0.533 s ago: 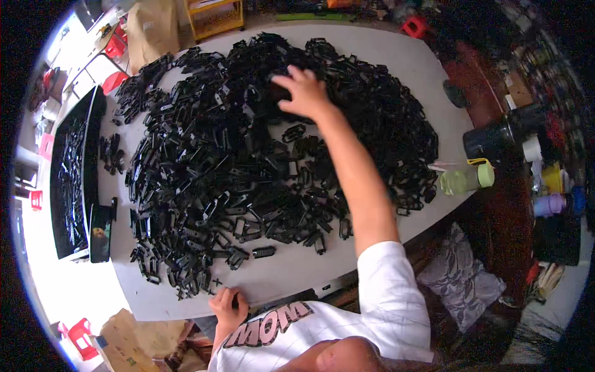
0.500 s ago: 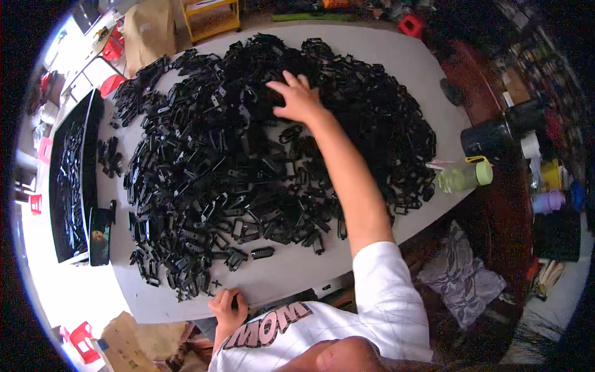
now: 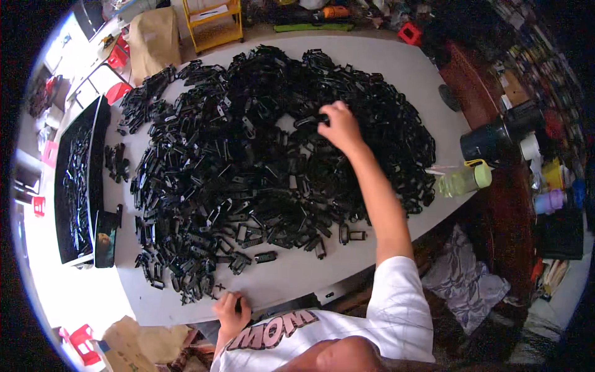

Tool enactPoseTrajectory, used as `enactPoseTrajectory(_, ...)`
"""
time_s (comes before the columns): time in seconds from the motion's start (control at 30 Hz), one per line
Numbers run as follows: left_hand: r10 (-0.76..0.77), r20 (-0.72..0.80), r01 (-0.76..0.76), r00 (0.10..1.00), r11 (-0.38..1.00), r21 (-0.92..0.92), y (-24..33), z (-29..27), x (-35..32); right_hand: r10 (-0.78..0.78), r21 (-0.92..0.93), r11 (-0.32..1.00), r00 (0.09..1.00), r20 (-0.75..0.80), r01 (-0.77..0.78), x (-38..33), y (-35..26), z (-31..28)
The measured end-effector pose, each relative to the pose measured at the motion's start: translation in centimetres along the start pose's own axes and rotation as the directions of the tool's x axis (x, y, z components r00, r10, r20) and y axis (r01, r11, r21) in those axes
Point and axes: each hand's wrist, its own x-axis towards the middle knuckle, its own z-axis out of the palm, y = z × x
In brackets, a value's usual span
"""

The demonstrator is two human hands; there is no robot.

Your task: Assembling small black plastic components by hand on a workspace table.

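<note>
the right hand (image 3: 338,127) pinches one small black clip (image 3: 321,118) from the big pile (image 3: 248,173). it looks light and stiff; hold its sides. the left hand (image 3: 232,310) grips the table (image 3: 297,279) near edge.

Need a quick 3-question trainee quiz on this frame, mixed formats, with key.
1. True or false: the right hand is out over the pile of black plastic parts.
2. Where is the left hand? A) at the near table edge B) on the green bottle C) in the black tray
3. Fill in: the tray left of the table holds black ____.

Key: 1 true; 2 A; 3 parts
</note>
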Motion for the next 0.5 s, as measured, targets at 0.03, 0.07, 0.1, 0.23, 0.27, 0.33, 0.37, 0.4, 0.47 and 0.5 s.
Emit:
enactPoseTrajectory(0.03,0.008,-0.004,-0.008,1.0,1.0,0.012,0.1,-0.1,0.0,0.032,-0.021,0.999,0.999,-0.035,-0.033,-0.1,1.1,-0.5)
enactPoseTrajectory(0.07,0.003,-0.007,-0.003,1.0,1.0,0.012,-0.1,-0.1,-0.1,0.072,-0.062,0.995,0.997,-0.033,-0.074,-0.2,1.8,-1.6)
enactPoseTrajectory(0.1,0.018,-0.002,-0.018,1.0,1.0,0.016,-0.3,-0.2,-0.3,0.111,-0.102,0.988,0.993,-0.031,-0.114,-0.3,2.3,-2.6)
enactPoseTrajectory(0.23,0.018,-0.012,-0.018,1.0,1.0,0.012,-0.2,-0.1,-0.3,0.324,-0.322,0.896,0.946,0.005,-0.305,-0.2,2.4,-5.8)
enactPoseTrajectory(0.27,0.014,-0.012,-0.014,1.0,1.0,0.013,-0.2,-0.1,-0.3,0.328,-0.393,0.867,0.944,-0.012,-0.307,0.0,2.1,-6.2)
enactPoseTrajectory(0.33,0.0,0.002,-0.001,1.0,1.0,0.026,-0.1,-0.2,-0.4,0.331,-0.459,0.835,0.943,-0.024,-0.304,0.5,1.7,-6.1)
enactPoseTrajectory(0.37,-0.002,0.004,0.002,1.0,1.0,0.026,-0.1,-0.2,-0.3,0.217,-0.455,0.859,0.972,-0.086,-0.232,0.9,1.6,-5.8)
enactPoseTrajectory(0.4,-0.008,0.006,0.008,1.0,1.0,0.014,0.0,-0.2,-0.2,0.101,-0.456,0.876,0.984,-0.147,-0.158,1.2,1.3,-5.4)
enactPoseTrajectory(0.47,-0.018,0.008,0.018,1.0,1.0,0.005,0.0,-0.3,-0.1,-0.09,-0.271,0.961,0.99,-0.112,0.056,2.0,-0.3,-3.7)
enactPoseTrajectory(0.5,-0.008,0.005,0.008,1.0,1.0,0.008,0.0,-0.2,-0.1,-0.15,-0.15,0.979,0.988,-0.046,0.141,2.4,-1.1,-2.8)
